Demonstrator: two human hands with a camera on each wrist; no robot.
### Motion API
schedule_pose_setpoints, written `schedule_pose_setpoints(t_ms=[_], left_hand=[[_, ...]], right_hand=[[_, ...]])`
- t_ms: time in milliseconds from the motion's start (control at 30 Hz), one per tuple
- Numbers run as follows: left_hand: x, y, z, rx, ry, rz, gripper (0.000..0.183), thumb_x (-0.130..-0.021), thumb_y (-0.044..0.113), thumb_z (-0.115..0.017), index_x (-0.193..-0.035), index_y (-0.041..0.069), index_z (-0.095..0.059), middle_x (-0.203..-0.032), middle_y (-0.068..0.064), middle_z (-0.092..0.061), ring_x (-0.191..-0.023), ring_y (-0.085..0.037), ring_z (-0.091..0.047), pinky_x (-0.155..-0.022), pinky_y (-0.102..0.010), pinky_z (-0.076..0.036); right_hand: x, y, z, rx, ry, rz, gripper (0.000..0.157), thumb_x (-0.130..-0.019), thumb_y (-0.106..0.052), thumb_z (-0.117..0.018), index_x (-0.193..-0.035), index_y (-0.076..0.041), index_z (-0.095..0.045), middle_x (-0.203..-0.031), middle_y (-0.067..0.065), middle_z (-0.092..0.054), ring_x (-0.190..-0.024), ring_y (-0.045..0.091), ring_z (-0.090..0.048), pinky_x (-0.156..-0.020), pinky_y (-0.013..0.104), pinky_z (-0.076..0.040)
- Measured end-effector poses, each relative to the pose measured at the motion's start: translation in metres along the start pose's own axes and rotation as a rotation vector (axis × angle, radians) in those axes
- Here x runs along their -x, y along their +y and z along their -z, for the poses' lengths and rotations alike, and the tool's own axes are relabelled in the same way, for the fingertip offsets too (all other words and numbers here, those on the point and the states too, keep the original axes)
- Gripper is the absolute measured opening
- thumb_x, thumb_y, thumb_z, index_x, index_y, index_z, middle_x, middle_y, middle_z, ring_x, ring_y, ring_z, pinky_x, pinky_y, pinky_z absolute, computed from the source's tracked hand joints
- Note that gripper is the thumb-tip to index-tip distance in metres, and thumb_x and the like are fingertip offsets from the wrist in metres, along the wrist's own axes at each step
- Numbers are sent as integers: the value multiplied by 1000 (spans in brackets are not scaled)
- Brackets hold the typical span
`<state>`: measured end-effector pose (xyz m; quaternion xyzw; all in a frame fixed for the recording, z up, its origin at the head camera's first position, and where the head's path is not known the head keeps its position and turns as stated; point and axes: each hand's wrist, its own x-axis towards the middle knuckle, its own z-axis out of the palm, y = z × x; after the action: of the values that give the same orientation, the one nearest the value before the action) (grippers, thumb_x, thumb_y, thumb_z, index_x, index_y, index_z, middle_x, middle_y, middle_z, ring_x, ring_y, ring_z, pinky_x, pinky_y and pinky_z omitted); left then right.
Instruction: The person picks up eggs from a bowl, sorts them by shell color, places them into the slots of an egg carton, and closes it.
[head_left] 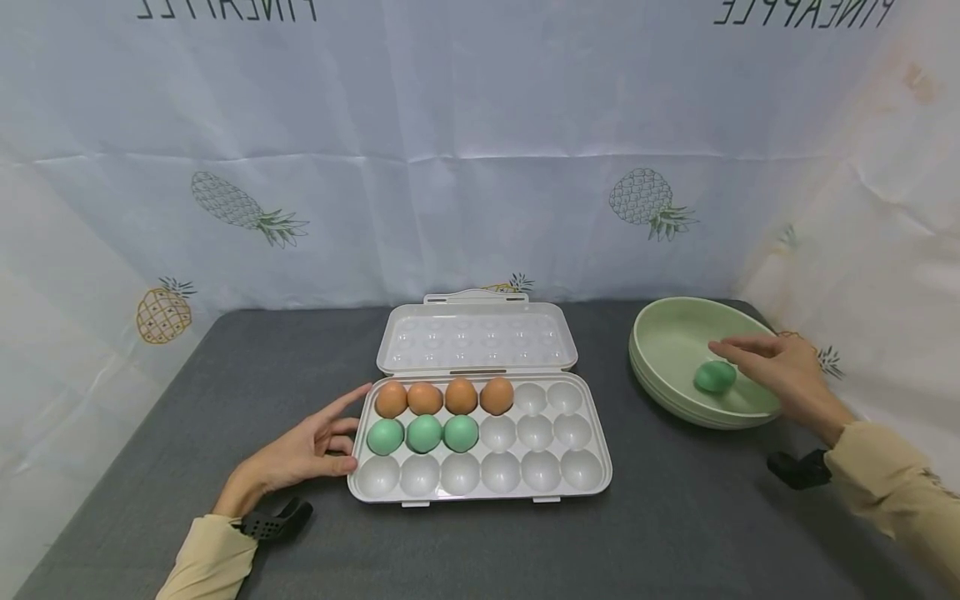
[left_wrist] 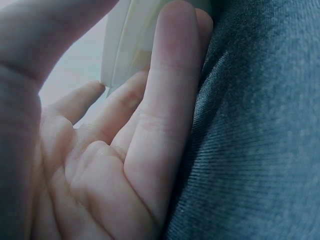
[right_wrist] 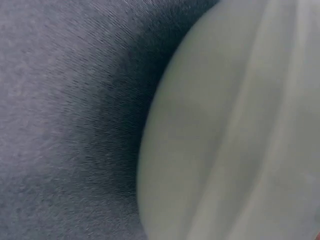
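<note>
A white plastic egg carton lies unlatched on the table. Its back row holds several brown eggs from the left, and three green eggs sit in the left of the middle row. At the carton's left end rests my left hand, thumb and index finger spread along the edge; the left wrist view shows the relaxed fingers against the carton's side. My right hand reaches over a pale green bowl, fingers extended just above a green egg inside it. The right wrist view shows only the bowl's outer wall.
The carton's clear lid lies folded back towards the curtain behind the table. Beneath the top bowl is another stacked rim. The dark grey tabletop stretches out in front of the carton.
</note>
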<state>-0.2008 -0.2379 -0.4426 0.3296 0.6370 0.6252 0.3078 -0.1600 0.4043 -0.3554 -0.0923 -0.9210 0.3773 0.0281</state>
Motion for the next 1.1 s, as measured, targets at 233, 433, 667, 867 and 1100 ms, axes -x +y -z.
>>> schedule_pose_setpoints(t_ms=[233, 433, 667, 867, 1100], left_hand=[[-2, 1, 0, -9, -7, 7, 98, -99, -4, -61, -165, 14, 8, -140, 9, -61, -106, -8, -69, -85, -26, -57], [-1, 4, 0, -26, 8, 26, 97, -99, -2, -62, -165, 13, 8, -140, 10, -60, -106, -7, -69, -85, -25, -57], [-1, 3, -1, -38, 19, 40, 97, -99, -2, -63, -165, 12, 8, -140, 11, -60, -107, -8, -70, -86, -26, -58], [0, 3, -1, -34, 25, 40, 97, -99, -1, -63, -165, 12, 8, -140, 10, -60, -107, -9, -70, -86, -26, -58], [0, 4, -2, -28, 17, 30, 97, -99, -1, -62, -165, 12, 8, -140, 10, -60, -106, -8, -70, -86, -26, -57]], right_hand=[[-6, 3, -1, -47, -168, -8, 66, -103, -52, -55, -148, -3, -53, -115, -30, -52, -93, -14, -58, -93, 36, -56], [-12, 2, -14, -129, -284, 64, 62, -107, -39, -54, -148, 7, -47, -124, -20, -61, -98, -23, -54, -91, 18, -54], [-14, -9, -26, -69, -436, 75, 61, -106, -40, -55, -151, 1, -47, -159, 29, -39, -139, 29, -54, -106, 43, -52], [-17, -10, -27, -86, -500, 80, 61, -105, -36, -58, -153, -1, -45, -159, 25, -41, -146, 38, -43, -107, 44, -51], [-20, -10, -31, -164, -564, 106, 65, -103, -27, -62, -156, 3, -38, -161, 29, -35, -151, 52, -23, -99, 24, -52]])
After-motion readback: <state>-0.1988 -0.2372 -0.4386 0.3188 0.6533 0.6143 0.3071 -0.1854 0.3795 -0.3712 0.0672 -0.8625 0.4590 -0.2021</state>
